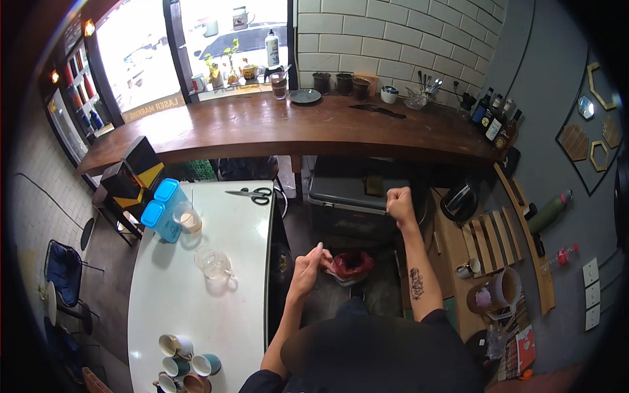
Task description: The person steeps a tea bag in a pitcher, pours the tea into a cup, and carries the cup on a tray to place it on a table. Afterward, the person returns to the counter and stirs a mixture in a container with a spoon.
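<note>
My left hand (309, 270) is over the floor gap, just left of a bin with a red liner (354, 264). Its thumb points up and its fingers are partly stretched, with no object visible in them. Higher and to the right, my right hand (400, 205) is closed in a fist, in front of the right end of a dark grey cooler box (347, 190). Whatever may be inside that fist is hidden. A dark olive cloth or pouch (374, 186) lies on the cooler lid beside the fist.
At left, a white table (239, 314) bears scissors (249, 194), a glass jug (214, 263), blue-lidded containers (162, 219) and several mugs (206, 364). A wooden counter (262, 131) spans the back. To the right are a black kettle (460, 200), a slatted rack (491, 242) and a measuring jug (493, 295).
</note>
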Demonstrator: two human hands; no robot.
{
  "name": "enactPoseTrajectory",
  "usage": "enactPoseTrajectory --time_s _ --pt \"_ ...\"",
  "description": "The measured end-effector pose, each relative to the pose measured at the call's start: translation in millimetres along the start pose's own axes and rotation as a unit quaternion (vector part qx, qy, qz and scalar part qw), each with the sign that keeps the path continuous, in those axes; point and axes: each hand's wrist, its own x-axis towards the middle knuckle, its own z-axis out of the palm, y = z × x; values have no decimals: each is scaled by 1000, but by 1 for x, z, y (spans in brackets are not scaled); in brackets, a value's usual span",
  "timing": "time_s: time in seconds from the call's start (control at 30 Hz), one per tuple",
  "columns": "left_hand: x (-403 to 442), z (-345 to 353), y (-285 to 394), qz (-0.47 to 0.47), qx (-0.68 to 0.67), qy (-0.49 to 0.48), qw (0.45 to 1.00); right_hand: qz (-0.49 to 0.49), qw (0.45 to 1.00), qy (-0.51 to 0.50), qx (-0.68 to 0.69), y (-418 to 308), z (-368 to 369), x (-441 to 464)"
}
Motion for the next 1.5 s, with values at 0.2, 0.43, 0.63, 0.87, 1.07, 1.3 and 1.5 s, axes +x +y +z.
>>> enactPoseTrajectory --time_s 0.2,0.43,0.63,0.87,1.07,1.3,1.5 --pt "87 48 -6 79 31 -46 995 10 988 135 -78 2 -44 109" --pt "220 93 -48 26 13 137 990 -30 981 100 -162 82 -90 291" --pt "312 140 -58 -28 81 156 984 -47 953 136 -267 166 -97 462" --pt "356 147 -56 -10 138 45 989 48 954 92 -282 219 -59 556" --pt "380 155 -19 0 122 20 992 94 953 116 -265 220 -53 567" --pt "442 171 -4 71 246 24 966 -14 987 79 -137 155 -83 519" --pt "538 246 -8 177 323 -32 929 199 865 -33 459 110 -156 399"
